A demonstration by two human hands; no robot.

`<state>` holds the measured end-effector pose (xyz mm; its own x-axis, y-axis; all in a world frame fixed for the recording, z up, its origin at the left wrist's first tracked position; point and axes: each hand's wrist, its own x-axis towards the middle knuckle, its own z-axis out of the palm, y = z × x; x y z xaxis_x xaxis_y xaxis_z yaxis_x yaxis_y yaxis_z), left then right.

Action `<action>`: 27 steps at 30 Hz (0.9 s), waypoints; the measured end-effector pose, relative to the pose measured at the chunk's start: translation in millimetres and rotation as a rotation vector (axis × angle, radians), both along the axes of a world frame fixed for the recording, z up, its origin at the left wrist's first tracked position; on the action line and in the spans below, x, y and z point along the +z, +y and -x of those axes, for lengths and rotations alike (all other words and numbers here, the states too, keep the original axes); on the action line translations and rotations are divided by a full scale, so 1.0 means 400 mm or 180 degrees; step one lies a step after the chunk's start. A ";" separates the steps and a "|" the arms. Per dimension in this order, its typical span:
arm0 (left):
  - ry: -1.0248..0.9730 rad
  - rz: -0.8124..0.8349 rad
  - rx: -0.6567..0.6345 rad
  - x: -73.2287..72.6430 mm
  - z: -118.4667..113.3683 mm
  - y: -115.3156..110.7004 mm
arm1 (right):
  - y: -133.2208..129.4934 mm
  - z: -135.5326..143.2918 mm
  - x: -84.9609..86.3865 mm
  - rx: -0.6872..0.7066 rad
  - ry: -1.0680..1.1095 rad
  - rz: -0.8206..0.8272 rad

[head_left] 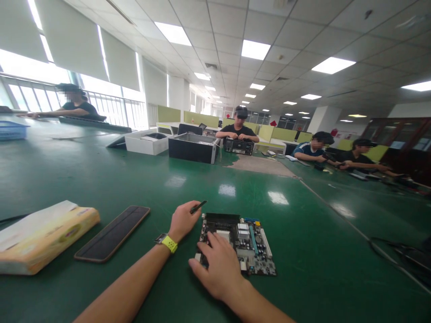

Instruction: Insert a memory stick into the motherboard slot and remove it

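Green matting is covering the long work table (101, 179), and near its front edge a small grey printed circuit board crowded with slots, chips and blue and white connectors (251, 244) is lying flat. The person's right hand (220, 267) is resting palm down over the board's near left corner, fingers spread and pressing on it, gripping nothing. The left hand (182, 220), wearing a watch with a yellow-green strap (167, 242) on the wrist, is lying just beside the board's far left edge; its fingers are curling narrowly around a thin dark pen-like tool (198, 207), whose tip is sticking out to the right above the board's far corner. What kind of tool it is cannot be told.

Left of the hands, a flat black phone-like slab with a brown rim (112, 233) is lying on the mat, and further left a yellow and white wrapped pack (40, 235) is sitting near the table edge. Far across the table, an open black computer case (193, 148) and a white box (146, 143) are standing side by side. Several other people are sitting at the far benches; one in a black shirt (237, 130) is handling a dark device. A dark cable (397, 253) is trailing at the right.
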<state>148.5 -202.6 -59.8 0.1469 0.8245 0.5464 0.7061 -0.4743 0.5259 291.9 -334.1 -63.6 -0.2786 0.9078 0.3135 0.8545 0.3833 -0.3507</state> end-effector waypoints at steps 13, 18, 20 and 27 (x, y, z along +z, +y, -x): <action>0.0055 0.0125 -0.0188 -0.014 0.004 0.002 | 0.180 -0.584 0.007 -0.1887 -0.0622 0.0445; 0.0059 0.0160 -0.0240 -0.014 0.002 0.003 | 0.192 -0.824 -0.026 -0.2700 -0.0612 0.0747; 0.0070 0.0183 -0.0276 -0.013 0.000 0.003 | 0.195 -0.860 -0.045 -0.2712 -0.0628 0.0789; 0.0089 0.0265 -0.0334 -0.008 -0.003 -0.001 | 0.212 -0.878 -0.074 -0.2741 -0.0605 0.0771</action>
<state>149.7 -203.1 -63.0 0.2490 0.8462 0.4711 0.6699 -0.5018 0.5473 643.2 -249.1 -93.3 0.4980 0.8608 0.1054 0.8626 -0.4791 -0.1624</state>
